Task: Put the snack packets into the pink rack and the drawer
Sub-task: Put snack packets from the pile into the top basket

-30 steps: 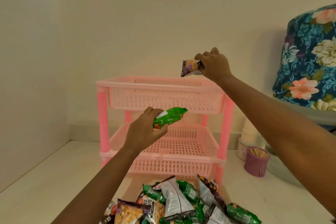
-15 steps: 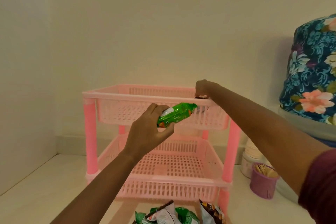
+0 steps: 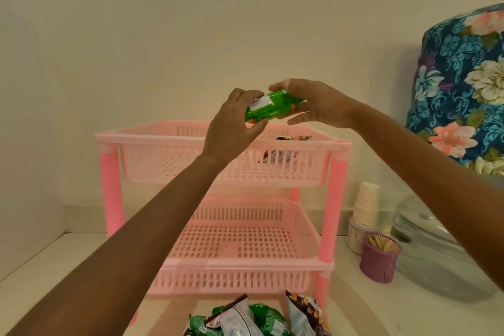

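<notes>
Head view: left hand has fingers curled around the left end of a green snack packet, held above the pink rack. Right hand meets the packet's right end, fingers partly spread; whether it grips cannot be told. A dark packet lies in the rack's top tier. More packets lie on the table before the rack.

We see both hands up above the pink rack: left hand grips the green packet, right hand touches its 3 o'clock end. A dark packet sits in the top tray, more packets piled at 6 o'clock.
</notes>
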Action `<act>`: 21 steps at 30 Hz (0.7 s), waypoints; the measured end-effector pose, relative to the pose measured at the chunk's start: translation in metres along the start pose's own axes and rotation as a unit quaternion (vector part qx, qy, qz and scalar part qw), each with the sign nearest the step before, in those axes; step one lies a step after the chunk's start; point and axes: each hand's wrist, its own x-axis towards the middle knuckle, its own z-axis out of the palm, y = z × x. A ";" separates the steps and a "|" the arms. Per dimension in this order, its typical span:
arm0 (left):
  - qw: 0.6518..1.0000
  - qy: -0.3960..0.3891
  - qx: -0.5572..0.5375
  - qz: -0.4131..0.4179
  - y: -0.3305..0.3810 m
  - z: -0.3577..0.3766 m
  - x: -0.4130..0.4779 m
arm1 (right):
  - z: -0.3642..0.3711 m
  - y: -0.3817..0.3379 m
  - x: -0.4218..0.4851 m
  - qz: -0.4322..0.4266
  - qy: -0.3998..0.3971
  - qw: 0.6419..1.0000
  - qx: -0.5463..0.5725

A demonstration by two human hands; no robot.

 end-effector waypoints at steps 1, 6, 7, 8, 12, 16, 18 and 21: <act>1.000 -0.021 0.010 0.012 0.001 0.001 0.003 | -0.002 0.000 -0.003 -0.005 0.007 0.999 -0.044; 0.993 -0.082 0.082 -0.004 0.002 0.012 0.005 | -0.011 0.013 -0.004 0.007 0.108 0.978 -0.178; 0.991 -0.090 0.100 -0.017 0.001 0.014 0.002 | -0.011 0.017 -0.003 0.027 0.120 0.969 -0.212; 0.988 -0.097 0.119 -0.029 -0.001 0.015 -0.002 | -0.010 0.023 -0.001 0.056 0.120 0.962 -0.238; 0.981 -0.096 0.164 -0.047 -0.004 0.018 -0.022 | 0.006 0.038 0.003 0.114 0.087 0.924 -0.354; 0.973 -0.104 0.204 -0.037 -0.007 0.020 -0.040 | 0.014 0.038 0.003 0.147 0.066 0.925 -0.345; 0.967 -0.116 0.226 -0.030 -0.009 0.020 -0.048 | 0.014 0.034 -0.001 0.168 0.066 0.917 -0.355; 0.967 -0.111 0.226 -0.029 -0.010 0.021 -0.065 | 0.015 0.031 -0.012 0.139 0.136 0.905 -0.378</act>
